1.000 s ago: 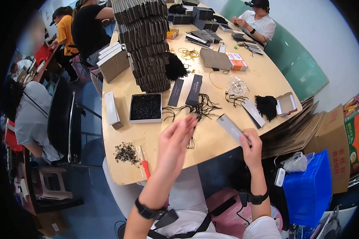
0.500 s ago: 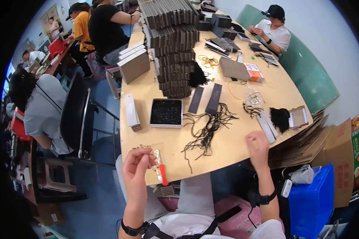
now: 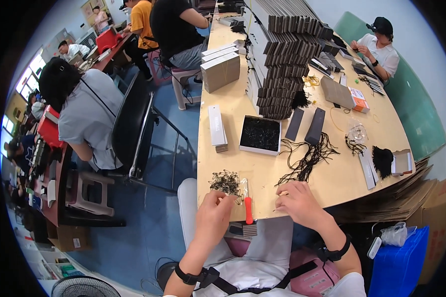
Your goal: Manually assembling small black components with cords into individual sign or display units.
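Observation:
My left hand point(image 3: 214, 212) is at the table's near edge, its thumb and fingertips pinched together. Whatever is between them is too small to make out. Just beyond it lies a heap of small dark wire pins point(image 3: 226, 182). A tool with a red handle point(image 3: 249, 210) and a thin shank points away from me between my hands. My right hand point(image 3: 301, 204) hovers over the table edge, fingers curled in toward the thumb; what they hold, if anything, is hidden. Past it spreads a tangle of black cords point(image 3: 309, 161), beside two dark grey tags point(image 3: 314, 126).
An open box of small black pieces point(image 3: 260, 134) stands mid-table, before a tall stack of grey cards point(image 3: 284, 64). A white-topped card bundle point(image 3: 216, 127) is at left. Black tassels point(image 3: 382, 161) lie at right. A co-worker point(image 3: 380, 52) sits across; others are at left.
My right hand has come in toward my left hand and closer to the cords. The left hand now leaves the pin heap more exposed. The whole view has swung left.

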{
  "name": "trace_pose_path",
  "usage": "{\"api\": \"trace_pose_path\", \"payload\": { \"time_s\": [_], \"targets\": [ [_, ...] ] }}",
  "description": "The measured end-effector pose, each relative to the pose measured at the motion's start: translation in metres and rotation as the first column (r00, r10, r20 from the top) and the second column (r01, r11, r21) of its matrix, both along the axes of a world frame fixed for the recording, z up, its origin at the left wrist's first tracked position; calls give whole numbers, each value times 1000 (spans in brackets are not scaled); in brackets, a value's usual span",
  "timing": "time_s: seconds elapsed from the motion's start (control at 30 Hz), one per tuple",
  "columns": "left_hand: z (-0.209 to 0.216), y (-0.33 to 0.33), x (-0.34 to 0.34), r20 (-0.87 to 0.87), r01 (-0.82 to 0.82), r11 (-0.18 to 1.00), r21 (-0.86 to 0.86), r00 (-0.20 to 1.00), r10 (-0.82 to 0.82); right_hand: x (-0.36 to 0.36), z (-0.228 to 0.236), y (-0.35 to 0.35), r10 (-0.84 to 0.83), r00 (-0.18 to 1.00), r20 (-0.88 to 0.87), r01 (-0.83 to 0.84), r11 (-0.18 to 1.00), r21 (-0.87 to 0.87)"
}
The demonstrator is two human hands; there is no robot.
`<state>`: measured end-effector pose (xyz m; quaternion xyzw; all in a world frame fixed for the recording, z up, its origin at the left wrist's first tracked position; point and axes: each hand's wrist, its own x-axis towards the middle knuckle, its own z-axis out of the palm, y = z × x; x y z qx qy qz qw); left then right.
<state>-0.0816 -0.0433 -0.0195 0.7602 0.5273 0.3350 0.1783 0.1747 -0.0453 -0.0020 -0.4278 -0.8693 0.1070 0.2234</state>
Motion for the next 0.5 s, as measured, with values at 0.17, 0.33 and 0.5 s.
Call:
{"api": "trace_pose_path", "payload": {
  "time_s": [0.17,0.33,0.5],
  "targets": [
    [-1,10,-4,-169,124,988,90,980,-108,-12,-4,-2,-17,964,-265,5,999,-47],
    [3,15,1,-298,191,979,68,941,-163,-26,-13,-7,-100,913,-395,45,988,-144],
    [6,-3,13,93,57,996,-71,994,-50,-53,-12,-21,-392,542,-743,-30,875,-483]
  ]
}}
